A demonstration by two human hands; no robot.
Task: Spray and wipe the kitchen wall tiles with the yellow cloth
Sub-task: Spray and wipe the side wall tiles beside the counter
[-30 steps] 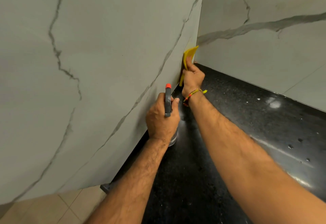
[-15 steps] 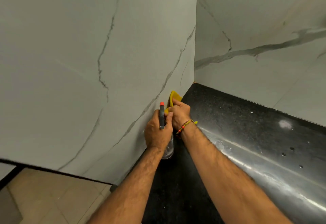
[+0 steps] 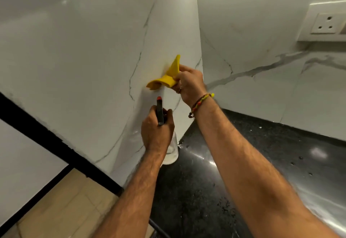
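Yellow cloth (image 3: 165, 77) bunched against the wall tiles (image 3: 89, 65), pinched by right hand (image 3: 189, 82). Below the cloth, left hand (image 3: 156, 131) wrapped round spray bottle (image 3: 171, 148). Soft, light, floppy; probably best gripped bunched at its middle.

Glossy marble-look wall tiles (image 3: 89, 54) (grey veins), polished black speckled counter (image 3: 262, 153), soft yellow cloth (image 3: 166, 78)

Black speckled countertop (image 3: 262, 163), glossy, meets white marble wall tiles (image 3: 262, 88); scattered small droplets.
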